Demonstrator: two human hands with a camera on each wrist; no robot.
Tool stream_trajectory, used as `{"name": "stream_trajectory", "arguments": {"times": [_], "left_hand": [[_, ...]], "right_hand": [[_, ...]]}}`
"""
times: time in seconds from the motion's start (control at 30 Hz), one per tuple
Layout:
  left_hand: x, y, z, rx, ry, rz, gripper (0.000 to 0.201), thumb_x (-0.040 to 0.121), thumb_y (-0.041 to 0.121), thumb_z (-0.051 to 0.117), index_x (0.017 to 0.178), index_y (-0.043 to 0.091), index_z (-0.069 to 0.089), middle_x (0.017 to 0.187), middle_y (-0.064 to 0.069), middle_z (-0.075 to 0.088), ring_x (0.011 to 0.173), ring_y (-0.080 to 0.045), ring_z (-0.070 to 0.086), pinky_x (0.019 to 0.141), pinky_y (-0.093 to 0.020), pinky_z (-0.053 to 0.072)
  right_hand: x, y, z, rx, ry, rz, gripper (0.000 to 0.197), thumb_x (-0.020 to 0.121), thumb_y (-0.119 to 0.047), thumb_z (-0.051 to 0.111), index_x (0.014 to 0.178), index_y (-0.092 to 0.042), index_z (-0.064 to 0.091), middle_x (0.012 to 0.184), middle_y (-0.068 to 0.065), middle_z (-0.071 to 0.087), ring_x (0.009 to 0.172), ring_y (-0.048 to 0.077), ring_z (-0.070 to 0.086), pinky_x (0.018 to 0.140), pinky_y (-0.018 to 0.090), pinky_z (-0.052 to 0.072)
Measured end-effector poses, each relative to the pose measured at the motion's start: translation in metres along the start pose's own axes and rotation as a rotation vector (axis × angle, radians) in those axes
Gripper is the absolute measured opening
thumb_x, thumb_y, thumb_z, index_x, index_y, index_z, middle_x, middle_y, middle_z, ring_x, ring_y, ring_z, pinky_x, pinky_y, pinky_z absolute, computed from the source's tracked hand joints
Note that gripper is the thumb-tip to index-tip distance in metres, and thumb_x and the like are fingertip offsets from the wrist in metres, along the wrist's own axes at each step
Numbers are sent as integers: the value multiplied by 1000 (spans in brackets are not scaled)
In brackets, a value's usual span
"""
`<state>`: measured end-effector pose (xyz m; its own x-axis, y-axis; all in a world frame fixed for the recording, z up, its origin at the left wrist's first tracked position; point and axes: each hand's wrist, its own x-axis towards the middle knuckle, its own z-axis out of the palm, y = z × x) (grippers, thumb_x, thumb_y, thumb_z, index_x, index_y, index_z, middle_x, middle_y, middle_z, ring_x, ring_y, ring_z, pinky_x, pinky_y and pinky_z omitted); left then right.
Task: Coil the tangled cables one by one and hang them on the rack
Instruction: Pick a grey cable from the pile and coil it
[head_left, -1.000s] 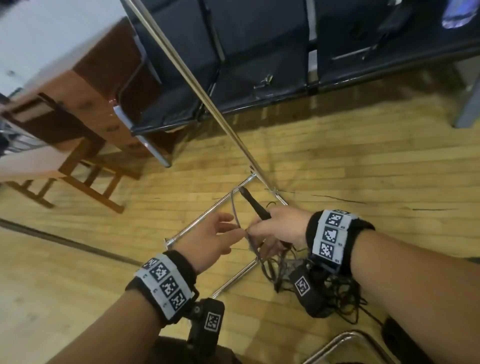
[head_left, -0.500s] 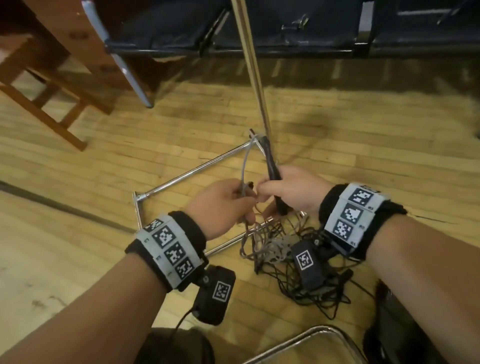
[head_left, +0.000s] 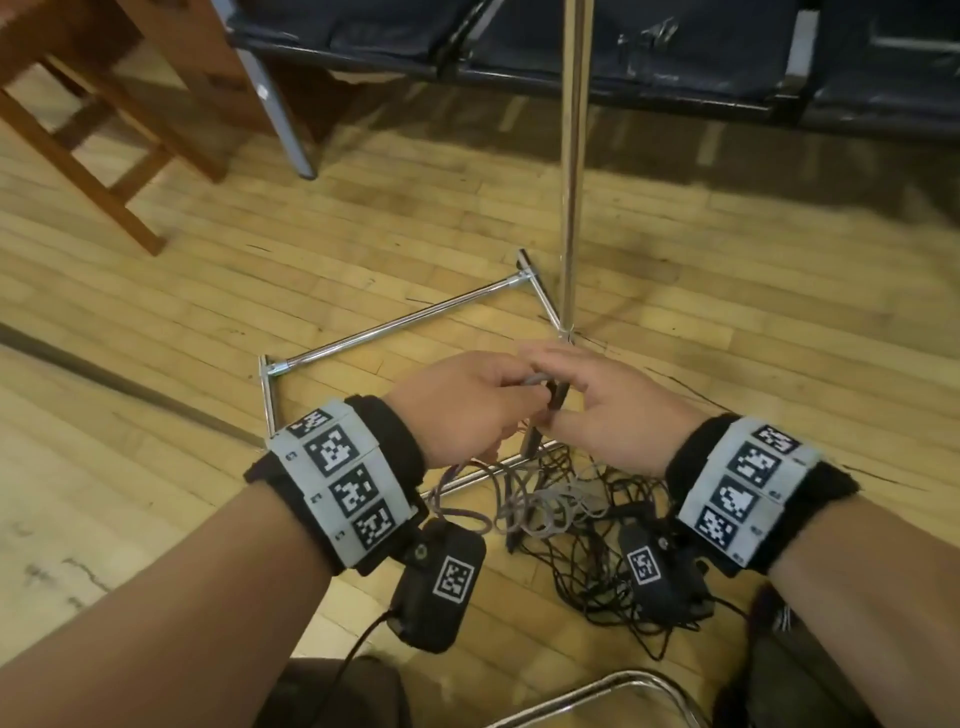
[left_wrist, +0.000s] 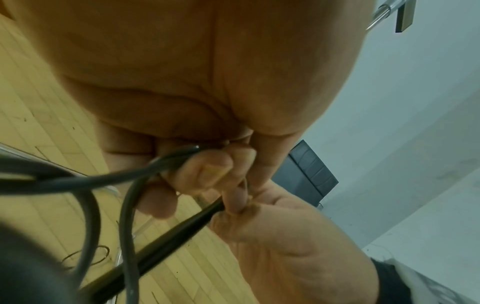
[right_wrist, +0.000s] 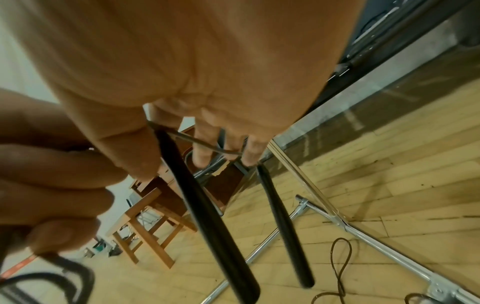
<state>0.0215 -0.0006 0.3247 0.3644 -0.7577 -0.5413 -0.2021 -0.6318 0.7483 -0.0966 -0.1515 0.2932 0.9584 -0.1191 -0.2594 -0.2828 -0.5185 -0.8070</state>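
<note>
My left hand (head_left: 511, 387) and right hand (head_left: 563, 397) meet fingertip to fingertip above the rack's base frame (head_left: 389, 332). The left hand (left_wrist: 207, 172) pinches a loop of grey cable (left_wrist: 124, 179), whose strands fall towards the floor. The right hand (right_wrist: 207, 148) grips a thin wire with two long black pieces (right_wrist: 207, 216) hanging from its fingers. One black piece (left_wrist: 166, 236) crosses under the left hand. A tangled pile of grey and black cables (head_left: 566, 519) lies on the floor below both wrists. The rack's chrome pole (head_left: 571, 156) rises just beyond the hands.
A wooden stool (head_left: 93, 135) stands at the far left and dark seating (head_left: 649, 57) runs along the back. A chrome chair tube (head_left: 597, 696) curves at the bottom edge. Bare wooden floor (head_left: 156, 322) spreads to the left of the rack base.
The view has tilted down and the pole now stands upright in it. The black piece that stuck up from my right hand is now tucked between the hands. Both hands stay together.
</note>
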Motion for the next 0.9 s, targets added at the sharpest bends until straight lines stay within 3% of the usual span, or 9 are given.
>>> {"name": "stream_trajectory", "arguments": {"times": [0.07,0.13,0.23,0.3,0.47,0.6,0.73,0.8,0.9], "left_hand": [[-4,1,-5,98,32,9,28,106,36,57,92,18,73,48,13,47,45,-8,43,59,-33,42],[-8,1,-11,285,117,24,25,102,44,60,86,30,72,57,14,56,49,-2,50,53,-26,44],[-10,-2,-16,402,272,20,11,100,47,63,99,39,71,94,17,64,85,-5,62,72,-29,53],[-11,-4,-19,412,385,2,17,98,49,64,111,39,67,113,16,61,98,-8,62,78,-30,52],[-6,4,-2,140,188,-28,52,90,77,48,86,32,73,85,11,75,82,-10,71,84,-44,62],[-3,9,10,-124,123,-3,53,104,55,54,67,20,69,69,-5,62,69,-26,60,91,-60,57],[0,12,3,-174,172,24,41,107,32,59,95,-4,73,78,-22,69,72,-37,67,89,-55,61],[-1,13,3,-194,170,23,37,107,29,59,100,-3,75,92,-30,74,87,-47,73,92,-57,60],[1,14,6,-208,212,27,30,105,28,63,95,4,79,90,-20,78,87,-36,76,86,-47,64]], "right_hand": [[-4,-5,2,1,-45,25,12,96,-32,63,106,-31,70,111,-6,72,107,17,66,99,46,52],[-7,-7,1,5,-50,49,12,97,-38,62,96,-29,70,91,-3,74,90,16,70,85,47,56],[-12,-9,-4,87,-26,72,15,98,-40,62,90,-28,68,81,-7,75,74,7,72,72,35,57],[-13,-9,-7,231,13,110,19,100,-34,61,92,-19,69,80,-1,75,72,15,75,73,42,61],[-11,-11,-11,578,-24,214,28,107,-23,50,110,0,66,93,15,74,79,30,74,79,50,61],[-13,-14,-7,587,-158,180,22,107,-14,49,110,-6,69,103,14,78,90,23,77,72,29,62],[-16,-13,-9,571,-123,158,25,107,-13,48,112,-10,72,106,14,77,98,28,75,88,41,62],[-17,-12,-11,572,-80,173,26,107,-15,47,113,-10,72,103,15,77,97,30,75,86,43,60],[-19,-13,-12,610,-69,219,27,108,-19,46,115,-11,71,101,14,78,92,27,77,80,42,62]]}}
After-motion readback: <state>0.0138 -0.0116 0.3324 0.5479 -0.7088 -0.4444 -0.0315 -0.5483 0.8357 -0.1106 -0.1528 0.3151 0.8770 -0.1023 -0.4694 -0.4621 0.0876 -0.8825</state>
